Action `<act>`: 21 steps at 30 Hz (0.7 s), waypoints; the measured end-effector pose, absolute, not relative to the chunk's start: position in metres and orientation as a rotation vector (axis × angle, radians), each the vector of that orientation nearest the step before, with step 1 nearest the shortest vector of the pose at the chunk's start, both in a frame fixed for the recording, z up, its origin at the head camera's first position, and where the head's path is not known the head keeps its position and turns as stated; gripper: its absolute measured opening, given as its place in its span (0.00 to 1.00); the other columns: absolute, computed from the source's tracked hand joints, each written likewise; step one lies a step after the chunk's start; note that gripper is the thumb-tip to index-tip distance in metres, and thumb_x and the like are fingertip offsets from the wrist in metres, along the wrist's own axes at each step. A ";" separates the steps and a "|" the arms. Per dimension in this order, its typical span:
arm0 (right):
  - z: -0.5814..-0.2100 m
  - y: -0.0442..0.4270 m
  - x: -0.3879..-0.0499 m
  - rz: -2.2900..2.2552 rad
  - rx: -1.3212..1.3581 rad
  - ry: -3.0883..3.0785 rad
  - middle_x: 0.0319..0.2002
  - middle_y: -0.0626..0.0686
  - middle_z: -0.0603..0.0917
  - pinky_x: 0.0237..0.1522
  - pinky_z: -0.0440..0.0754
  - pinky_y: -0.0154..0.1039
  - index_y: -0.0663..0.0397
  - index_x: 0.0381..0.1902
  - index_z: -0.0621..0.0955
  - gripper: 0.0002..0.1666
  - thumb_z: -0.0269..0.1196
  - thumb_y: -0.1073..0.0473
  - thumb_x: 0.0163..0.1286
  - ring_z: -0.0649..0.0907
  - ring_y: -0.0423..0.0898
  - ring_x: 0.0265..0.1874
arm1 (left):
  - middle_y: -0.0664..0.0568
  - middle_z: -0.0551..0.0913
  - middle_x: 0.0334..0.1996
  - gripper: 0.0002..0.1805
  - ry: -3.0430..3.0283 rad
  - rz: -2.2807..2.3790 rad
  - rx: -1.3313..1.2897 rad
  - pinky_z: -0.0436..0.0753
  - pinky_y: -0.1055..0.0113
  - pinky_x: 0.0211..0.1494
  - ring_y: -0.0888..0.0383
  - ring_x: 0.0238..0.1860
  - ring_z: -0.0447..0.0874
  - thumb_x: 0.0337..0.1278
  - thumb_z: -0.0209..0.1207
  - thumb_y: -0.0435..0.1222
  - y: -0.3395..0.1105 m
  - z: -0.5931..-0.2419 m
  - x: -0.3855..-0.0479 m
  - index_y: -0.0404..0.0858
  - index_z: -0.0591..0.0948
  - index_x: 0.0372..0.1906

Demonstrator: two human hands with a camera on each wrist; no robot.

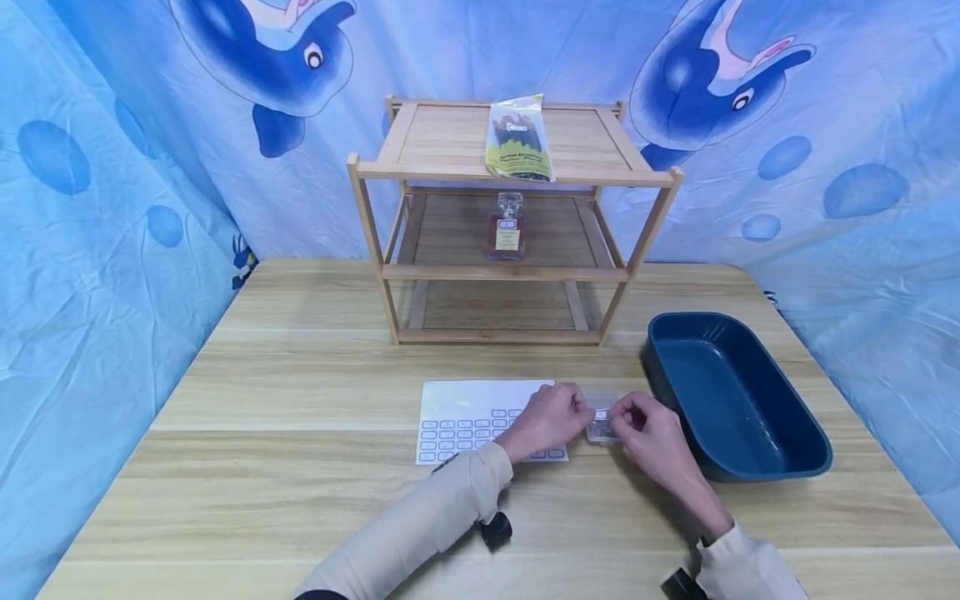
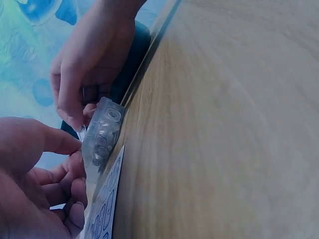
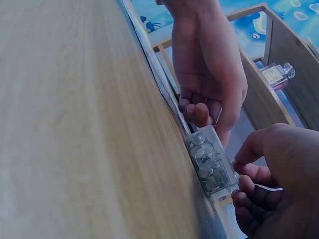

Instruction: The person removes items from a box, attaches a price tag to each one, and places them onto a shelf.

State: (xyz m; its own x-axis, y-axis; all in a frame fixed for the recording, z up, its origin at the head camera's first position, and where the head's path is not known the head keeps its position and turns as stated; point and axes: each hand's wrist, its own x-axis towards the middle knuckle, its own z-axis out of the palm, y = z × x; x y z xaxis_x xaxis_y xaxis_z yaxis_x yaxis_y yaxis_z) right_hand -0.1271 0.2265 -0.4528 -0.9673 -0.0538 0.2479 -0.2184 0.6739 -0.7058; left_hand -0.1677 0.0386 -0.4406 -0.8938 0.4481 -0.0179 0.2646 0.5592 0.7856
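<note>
A small clear plastic box [image 1: 602,432] holds several clear, rounded pieces; it sits on the table between the two hands. Across its top is a small white label [image 1: 601,414] with a dark border. My left hand [image 1: 553,417] reaches in from the left, thumb and forefinger pinching the label's near side. From the right, my right hand [image 1: 651,433] pinches the other end with thumb and forefinger. In the right wrist view the box [image 3: 208,162] shows its filled side. Under the left wrist lies a white label sheet [image 1: 457,408], partly covered by the hand and sleeve.
A dark blue basin [image 1: 750,467] stands just right of the right hand. Behind is a wooden three-tier shelf [image 1: 502,337], with a labelled brush packet [image 1: 517,142] on top and a labelled perfume bottle [image 1: 507,233] on the middle tier. Blue dolphin curtains surround the table.
</note>
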 end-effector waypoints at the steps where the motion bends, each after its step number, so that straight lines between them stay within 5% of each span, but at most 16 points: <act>1: -0.453 0.226 -0.127 1.174 0.218 -2.683 0.27 0.48 0.78 0.25 0.74 0.33 0.56 0.33 0.82 0.05 0.65 0.70 0.67 0.76 0.44 0.27 | 0.60 0.79 0.20 0.07 2.582 1.239 0.600 0.70 0.74 0.20 0.65 0.16 0.71 0.68 0.64 0.36 0.039 -0.440 -0.168 0.40 0.82 0.33; 13: -0.451 0.226 -0.126 1.188 0.196 -2.673 0.29 0.50 0.79 0.26 0.74 0.33 0.58 0.35 0.82 0.04 0.64 0.70 0.69 0.76 0.47 0.28 | 0.60 0.79 0.22 0.05 2.692 1.162 0.663 0.73 0.75 0.24 0.65 0.19 0.72 0.65 0.65 0.35 0.041 -0.441 -0.166 0.40 0.81 0.35; 21: -0.450 0.227 -0.125 1.192 0.187 -2.671 0.31 0.52 0.80 0.29 0.75 0.32 0.62 0.39 0.80 0.03 0.65 0.67 0.71 0.76 0.48 0.31 | 0.55 0.81 0.39 0.07 2.835 1.112 0.774 0.78 0.68 0.49 0.58 0.43 0.78 0.63 0.67 0.39 0.038 -0.441 -0.163 0.42 0.83 0.42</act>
